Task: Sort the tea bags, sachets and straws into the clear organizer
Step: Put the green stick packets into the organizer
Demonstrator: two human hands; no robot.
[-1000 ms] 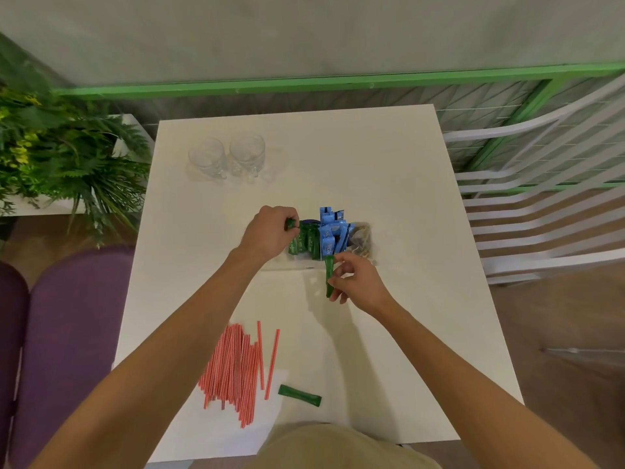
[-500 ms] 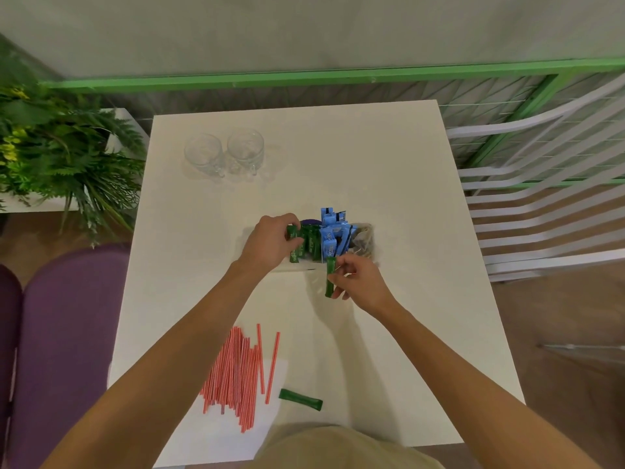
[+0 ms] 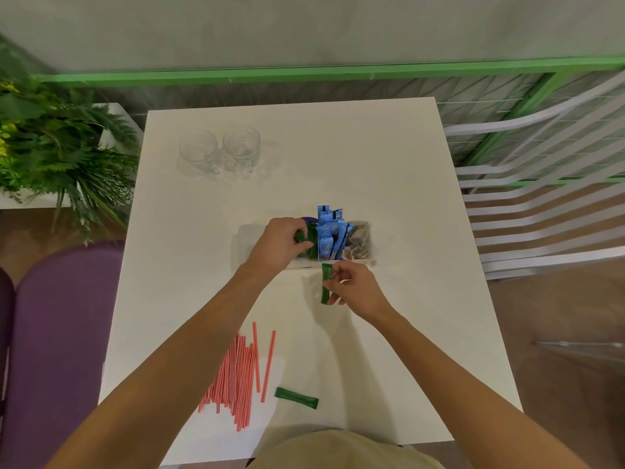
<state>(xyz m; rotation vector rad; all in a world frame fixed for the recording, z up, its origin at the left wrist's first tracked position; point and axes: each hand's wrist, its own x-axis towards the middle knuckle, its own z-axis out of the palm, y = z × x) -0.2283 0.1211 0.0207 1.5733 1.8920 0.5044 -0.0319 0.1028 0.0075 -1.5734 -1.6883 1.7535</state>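
Note:
The clear organizer [image 3: 370, 256] stands mid-table, holding green sachets, blue sachets [image 3: 327, 236] in the middle and tea bags [image 3: 359, 243] at its right end. My left hand [image 3: 279, 243] is shut on green sachets [image 3: 301, 237] at the organizer's left part. Just in front of the organizer, my right hand [image 3: 351, 287] pinches one green sachet [image 3: 325, 283], held upright. Another green sachet [image 3: 296, 397] lies flat near the table's front edge. A pile of red straws [image 3: 238, 374] lies at the front left.
Two empty glass mugs [image 3: 220, 152] stand at the back left of the white table [image 3: 389, 170]. A leafy plant [image 3: 50, 143] is off the left edge, purple seats [image 3: 57, 333] below it, and a white slatted chair [image 3: 541, 198] at the right.
My left hand has pushed its green sachets lower into the organizer's left part. My right hand has stayed in front of the organizer with its sachet.

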